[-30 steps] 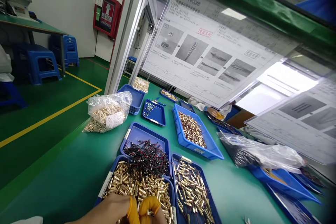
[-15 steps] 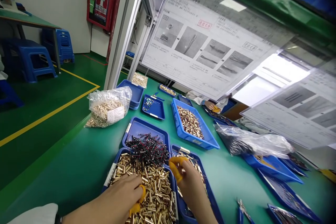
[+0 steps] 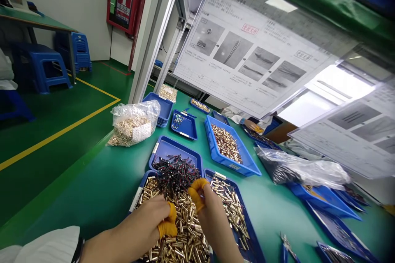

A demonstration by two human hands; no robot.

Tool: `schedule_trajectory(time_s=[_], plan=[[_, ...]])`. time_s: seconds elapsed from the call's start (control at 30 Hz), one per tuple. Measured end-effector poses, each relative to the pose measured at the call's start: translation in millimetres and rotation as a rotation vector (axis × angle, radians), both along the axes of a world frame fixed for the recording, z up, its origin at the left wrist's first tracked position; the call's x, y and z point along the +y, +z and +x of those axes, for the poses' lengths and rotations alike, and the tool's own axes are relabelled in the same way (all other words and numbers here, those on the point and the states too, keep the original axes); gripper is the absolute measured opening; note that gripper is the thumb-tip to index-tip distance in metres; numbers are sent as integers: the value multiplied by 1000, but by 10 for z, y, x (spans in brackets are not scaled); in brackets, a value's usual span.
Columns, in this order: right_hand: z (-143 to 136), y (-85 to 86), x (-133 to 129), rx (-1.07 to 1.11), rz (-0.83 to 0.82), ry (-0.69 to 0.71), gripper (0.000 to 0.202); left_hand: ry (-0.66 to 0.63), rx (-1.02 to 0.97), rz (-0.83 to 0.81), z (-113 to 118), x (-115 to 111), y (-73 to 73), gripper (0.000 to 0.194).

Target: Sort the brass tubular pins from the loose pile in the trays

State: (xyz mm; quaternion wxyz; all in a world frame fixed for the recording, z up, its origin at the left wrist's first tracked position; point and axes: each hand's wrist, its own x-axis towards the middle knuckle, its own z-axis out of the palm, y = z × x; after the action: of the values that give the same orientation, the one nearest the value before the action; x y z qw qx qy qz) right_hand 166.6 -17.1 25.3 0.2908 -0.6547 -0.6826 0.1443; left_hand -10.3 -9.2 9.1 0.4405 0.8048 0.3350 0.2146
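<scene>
My left hand (image 3: pixel 156 215) is over a blue tray heaped with small brass tubes (image 3: pixel 185 230). Its thumb and forefinger, in yellow finger cots, are pressed together; whatever sits between them is hidden. Just to the right, my right hand (image 3: pixel 207 203) is also closed in a pinch, with yellow cots on the fingertips and the held thing too small to make out. Beyond the hands, a pile of thin black wired parts (image 3: pixel 177 172) lies in another blue tray (image 3: pixel 185 148), spilling towards the brass tubes. Longer metal tubes (image 3: pixel 230 203) fill the tray right of my right hand.
A clear bag of brass parts (image 3: pixel 132 125) sits at the left, near stacked blue trays (image 3: pixel 163 107). A blue bin (image 3: pixel 243 164) of brass pieces stands farther back. Pliers (image 3: pixel 286 246) lie at the right front. Another person's hand (image 3: pixel 253 126) works across the table.
My left hand has lifted off the brass tubes, its fingertips now pinched. My right hand has moved left, closer to my left hand. The camera view has shifted slightly.
</scene>
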Motion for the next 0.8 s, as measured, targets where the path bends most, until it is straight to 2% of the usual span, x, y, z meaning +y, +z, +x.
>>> schedule_trajectory(time_s=[0.03, 0.1, 0.17, 0.33, 0.47, 0.57, 0.67, 0.8], plan=[[-25, -29, -103, 84, -30, 3, 15, 58, -23, -71, 7, 5, -1, 16], [-112, -118, -294, 401, -140, 9, 22, 163, -63, -196, 19, 16, -10, 10], [-222, -220, -433, 674, -244, 23, 31, 196, -125, -289, 26, 24, -17, 5], [-382, -321, -547, 962, -255, 56, 34, 81, -324, -360, 21, 19, 2, 9], [-341, -331, -546, 1181, -305, 102, 31, 82, -353, -369, 14, -1, 3, 10], [-288, -382, -525, 1235, -327, 129, 30, 95, -368, -332, 19, -1, -35, 8], [-239, -399, -501, 1202, -328, 115, 29, 146, -418, -396, 35, 21, -104, 5], [-226, -299, -508, 1075, -337, 89, 29, 224, -477, -497, 51, 48, -174, 9]])
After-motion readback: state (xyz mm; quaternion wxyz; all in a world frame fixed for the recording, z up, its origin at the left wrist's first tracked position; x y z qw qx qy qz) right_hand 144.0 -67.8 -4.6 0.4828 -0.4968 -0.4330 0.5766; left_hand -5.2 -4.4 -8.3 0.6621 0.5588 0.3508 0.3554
